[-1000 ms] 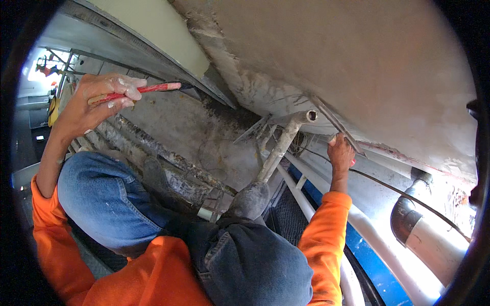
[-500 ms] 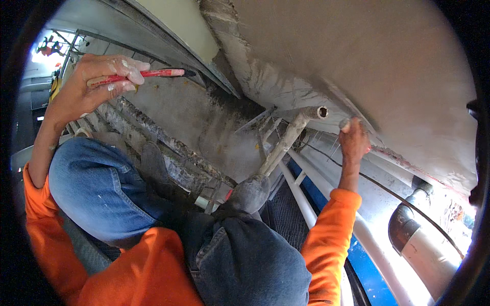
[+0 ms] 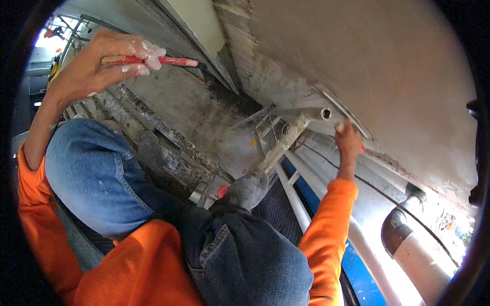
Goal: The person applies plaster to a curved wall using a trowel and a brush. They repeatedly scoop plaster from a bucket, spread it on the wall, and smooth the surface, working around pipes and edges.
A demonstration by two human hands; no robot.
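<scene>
My left hand (image 3: 109, 58), its fingers smeared with white plaster, is raised at the upper left. A slim red paintbrush (image 3: 178, 61) is pinched in it, dark bristles pointing right. On the right, my right hand (image 3: 349, 138) is closed round the handle of a plastering trowel; a bit of red shows beside the fist. The long, thin trowel blade (image 3: 347, 112) lies along the damp grey plastered wall (image 3: 388, 61), seen nearly edge-on. Whether its whole face touches the wall I cannot tell.
A plaster-crusted scaffold tube (image 3: 291, 137) juts up between my boot (image 3: 247, 189) and the wall. Rough poles (image 3: 163, 132) form the footing at left. White rails (image 3: 293, 196), a black cable (image 3: 393, 196) and a fat pipe (image 3: 418, 255) run along the right.
My left hand with the paintbrush has shifted up and to the right in view. My right hand and the trowel have moved slightly; the blade's edge shows more plainly.
</scene>
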